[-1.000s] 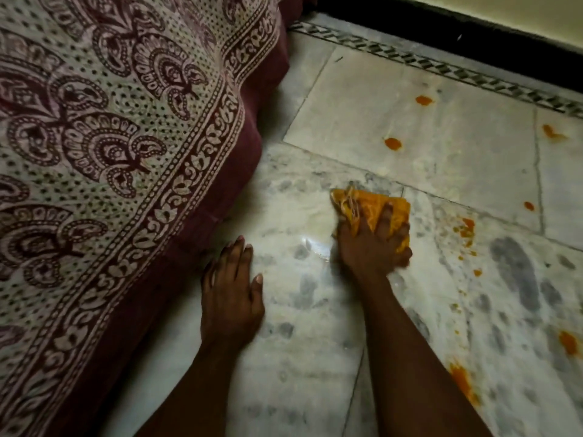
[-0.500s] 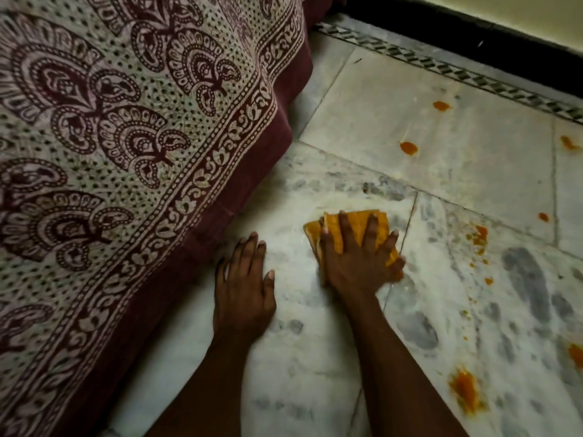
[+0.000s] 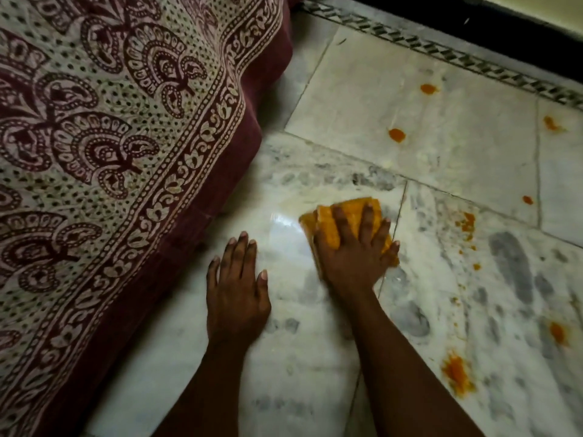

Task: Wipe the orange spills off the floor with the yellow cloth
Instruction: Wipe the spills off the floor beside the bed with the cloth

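On the marble floor [image 3: 315, 373], mid-scene, the yellow cloth [image 3: 353, 216] lies bunched under the right hand [image 3: 350, 257]: fingers spread and straight, pressing it flat, no curl round it. Left hand [image 3: 236, 291] just beside, to the left, palm flat on bare tile, fingers straight, w/ nothing in it. Orange spills [image 3: 457, 370] dot the floor to the right, near & far, apart from the cloth. Maroon patterned bedspread [image 3: 110, 137] hangs at left. Dark skirting [image 3: 504, 29] along far edge.
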Demonstrator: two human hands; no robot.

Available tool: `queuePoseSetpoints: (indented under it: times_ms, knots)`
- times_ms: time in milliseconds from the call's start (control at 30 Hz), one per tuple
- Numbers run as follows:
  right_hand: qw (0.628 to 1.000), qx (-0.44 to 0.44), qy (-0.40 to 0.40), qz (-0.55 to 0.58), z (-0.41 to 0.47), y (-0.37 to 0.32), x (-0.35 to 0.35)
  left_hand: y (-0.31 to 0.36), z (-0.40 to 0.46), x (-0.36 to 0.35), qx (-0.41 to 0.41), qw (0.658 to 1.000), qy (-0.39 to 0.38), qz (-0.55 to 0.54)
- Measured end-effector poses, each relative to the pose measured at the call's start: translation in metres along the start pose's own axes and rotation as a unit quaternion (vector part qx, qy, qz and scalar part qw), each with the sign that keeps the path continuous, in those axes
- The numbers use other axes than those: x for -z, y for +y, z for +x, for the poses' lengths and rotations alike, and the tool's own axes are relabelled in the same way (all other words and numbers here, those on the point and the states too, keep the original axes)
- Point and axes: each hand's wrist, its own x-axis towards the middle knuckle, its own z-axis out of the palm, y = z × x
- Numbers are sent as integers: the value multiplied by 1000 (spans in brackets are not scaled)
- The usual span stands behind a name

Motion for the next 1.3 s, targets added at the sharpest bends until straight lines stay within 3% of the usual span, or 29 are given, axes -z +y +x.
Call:
queuePoseSetpoints:
  times_ms: [100, 233, 333, 467, 567, 633, 800, 933, 1067, 1200, 1233, 1300]
  knots:
    - [997, -43, -64, 26, 31, -46, -3, 2, 0, 4, 7, 1000, -14, 10]
    - [986, 115, -118, -10, 13, -48, 2, 4, 1, 7, 8, 999, -29, 21]
    - [980, 172, -97, -38, -37, 1, 14, 3, 0, 6, 6, 999, -27, 23]
    - [995, 58, -66, -56, -55, 56, 26, 2, 2, 7, 5, 1000, -23, 18]
    - [996, -84, -24, -25, -16, 34, 17, 4, 1, 7, 8, 1000, -14, 2]
    - [992, -122, -12, -10, 14, 4, 4, 4, 0, 7, 8, 1000, -6, 3]
    - [995, 97, 31, 3, 9, -33, -19, 4, 0, 4, 2, 1000, 9, 15]
    - [982, 180, 56, 10, -58, 5, -5, 3, -2, 5, -8, 1000, 18, 4]
    - [997, 75, 25, -28, -68, 55, 16, 3, -2, 5, -1, 1000, 14, 5]
    - [989, -147, 35, 8, 18, 13, 2, 1, -3, -2, 10, 1000, 19, 10]
    - [986, -159, 49, 32, 36, -6, -2, 0, -4, -3, 9, 1000, 21, 8]
    - [995, -73, 49, 37, 48, -38, -15, 0, -4, -3, 5, 1000, 26, 8]
